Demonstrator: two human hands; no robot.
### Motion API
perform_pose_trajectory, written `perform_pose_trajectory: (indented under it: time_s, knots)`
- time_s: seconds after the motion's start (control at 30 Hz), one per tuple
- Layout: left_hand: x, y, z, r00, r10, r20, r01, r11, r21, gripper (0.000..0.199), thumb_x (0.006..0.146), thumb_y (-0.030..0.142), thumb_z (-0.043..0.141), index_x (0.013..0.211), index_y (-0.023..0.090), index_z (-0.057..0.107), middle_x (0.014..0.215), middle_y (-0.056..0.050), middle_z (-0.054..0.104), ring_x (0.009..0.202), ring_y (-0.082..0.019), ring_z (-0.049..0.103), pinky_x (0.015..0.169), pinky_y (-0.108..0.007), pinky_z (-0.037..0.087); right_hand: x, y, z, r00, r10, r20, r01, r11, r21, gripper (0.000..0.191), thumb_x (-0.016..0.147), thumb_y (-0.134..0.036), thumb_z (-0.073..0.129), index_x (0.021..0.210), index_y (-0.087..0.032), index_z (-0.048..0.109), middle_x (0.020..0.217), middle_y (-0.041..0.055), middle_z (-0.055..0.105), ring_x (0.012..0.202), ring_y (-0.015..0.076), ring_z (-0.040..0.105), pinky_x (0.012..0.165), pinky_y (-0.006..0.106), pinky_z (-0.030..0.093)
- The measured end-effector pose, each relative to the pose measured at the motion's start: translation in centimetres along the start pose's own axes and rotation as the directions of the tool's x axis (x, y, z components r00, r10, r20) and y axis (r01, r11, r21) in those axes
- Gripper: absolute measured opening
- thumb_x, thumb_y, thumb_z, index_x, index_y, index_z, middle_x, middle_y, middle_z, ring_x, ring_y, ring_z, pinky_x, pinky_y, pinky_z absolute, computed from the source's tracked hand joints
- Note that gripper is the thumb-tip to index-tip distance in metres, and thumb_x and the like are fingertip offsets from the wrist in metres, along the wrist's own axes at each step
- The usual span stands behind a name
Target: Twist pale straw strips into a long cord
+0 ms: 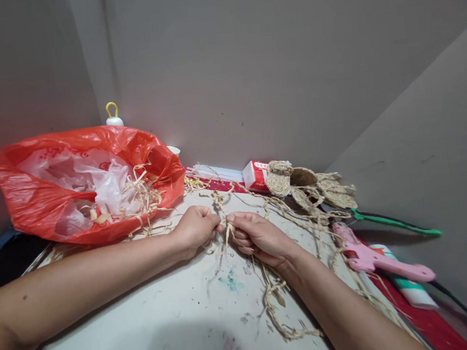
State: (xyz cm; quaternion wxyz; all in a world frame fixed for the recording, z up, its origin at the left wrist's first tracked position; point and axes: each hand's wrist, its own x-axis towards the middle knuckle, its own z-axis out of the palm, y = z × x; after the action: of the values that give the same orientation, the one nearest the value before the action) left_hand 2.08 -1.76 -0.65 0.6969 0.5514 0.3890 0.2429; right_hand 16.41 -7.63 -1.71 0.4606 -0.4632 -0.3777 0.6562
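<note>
Near the middle of the white table (182, 315), my left hand (198, 231) is closed, its thumb and fingers pinching a straw braid (219, 203). Facing it from the right, my right hand (261, 238) has its thumb and fingertips closed on the same braid, with a loose end poking out below between the hands. Part of the strand inside the fingers is hidden. More of the long straw cord (291, 334) trails over the table under and beside my right forearm.
A red plastic bag (75, 232) with loose straw strips stands at the left. Woven straw pieces (279, 180) lie by a red and white box (254, 176) at the back right. Green-handled pliers (399, 223), a pink glue gun (378, 259) and a white-green tube (413, 292) line the right edge.
</note>
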Motion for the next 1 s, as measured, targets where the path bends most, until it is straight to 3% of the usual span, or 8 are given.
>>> perform_pose_trajectory:
  time_s: [0.13, 0.27, 0.43, 0.7, 0.87, 1.0]
  knots:
    - [0.1, -0.2, 0.0, 0.999, -0.029, -0.017, 0.029, 1.0, 0.007, 0.022, 0.074, 0.011, 0.046, 0.053, 0.017, 0.044, 0.033, 0.008, 0.035, 0.029, -0.004, 0.022, 0.036, -0.021, 0.012, 0.0, 0.1, 0.1, 1.0, -0.006, 0.009, 0.006, 1.0, -0.015, 0.029, 0.08, -0.038, 0.065, 0.067, -0.017, 0.05, 0.045, -0.0125, 0.021, 0.038, 0.0032, 0.011, 0.034, 0.016, 0.008]
    - [0.0, -0.6, -0.1, 0.997, 0.053, -0.051, -0.051, 0.998, 0.031, 0.022, 0.071, 0.011, 0.051, 0.051, 0.017, 0.043, 0.033, 0.01, 0.032, 0.032, -0.003, 0.023, 0.039, -0.02, 0.014, -0.1, 0.3, 0.4, 1.0, -0.011, -0.002, 0.011, 1.0, -0.025, 0.032, 0.081, -0.039, 0.064, 0.064, -0.018, 0.047, 0.045, -0.0118, 0.022, 0.037, 0.0033, 0.013, 0.034, 0.017, 0.009]
    - [-0.1, -0.7, -0.2, 0.987, 0.147, -0.058, -0.143, 0.987, 0.068, 0.021, 0.069, 0.013, 0.054, 0.052, 0.017, 0.042, 0.038, 0.009, 0.038, 0.038, -0.004, 0.028, 0.042, -0.019, 0.019, -0.1, 0.3, 0.4, 1.0, -0.01, -0.021, 0.009, 0.999, -0.048, 0.033, 0.081, -0.039, 0.063, 0.064, -0.019, 0.045, 0.045, -0.0118, 0.022, 0.037, 0.0035, 0.012, 0.035, 0.018, 0.009]
    - [0.1, -0.9, -0.3, 0.98, 0.184, -0.074, -0.17, 0.972, 0.164, 0.021, 0.068, 0.015, 0.056, 0.054, 0.017, 0.041, 0.043, 0.008, 0.042, 0.04, -0.005, 0.033, 0.042, -0.018, 0.021, -0.1, 0.4, 0.8, 0.996, -0.025, -0.083, 0.016, 0.994, -0.112, 0.039, 0.078, -0.042, 0.064, 0.059, -0.02, 0.039, 0.042, -0.0116, 0.025, 0.035, 0.0038, 0.015, 0.034, 0.018, 0.01]
    - [0.1, -0.6, -0.4, 0.998, 0.065, 0.018, -0.066, 0.996, 0.062, 0.008, 0.071, 0.015, 0.052, 0.068, 0.019, 0.046, 0.044, 0.008, 0.045, 0.037, -0.006, 0.034, 0.039, -0.019, 0.019, 0.0, 0.5, 0.9, 0.989, -0.05, -0.138, 0.027, 0.986, -0.167, 0.041, 0.077, -0.04, 0.063, 0.055, -0.021, 0.034, 0.041, -0.0114, 0.026, 0.034, 0.0034, 0.016, 0.033, 0.018, 0.011]
    - [0.1, 0.2, -0.9, 0.984, -0.054, 0.168, 0.046, 0.998, 0.053, 0.019, 0.071, 0.017, 0.052, 0.054, 0.018, 0.043, 0.039, 0.007, 0.037, 0.032, -0.004, 0.024, 0.037, -0.022, 0.011, 0.1, 0.6, 0.9, 0.987, -0.059, -0.15, 0.03, 0.981, -0.193, 0.041, 0.076, -0.041, 0.064, 0.054, -0.021, 0.035, 0.041, -0.0114, 0.026, 0.034, 0.0034, 0.016, 0.033, 0.017, 0.012]
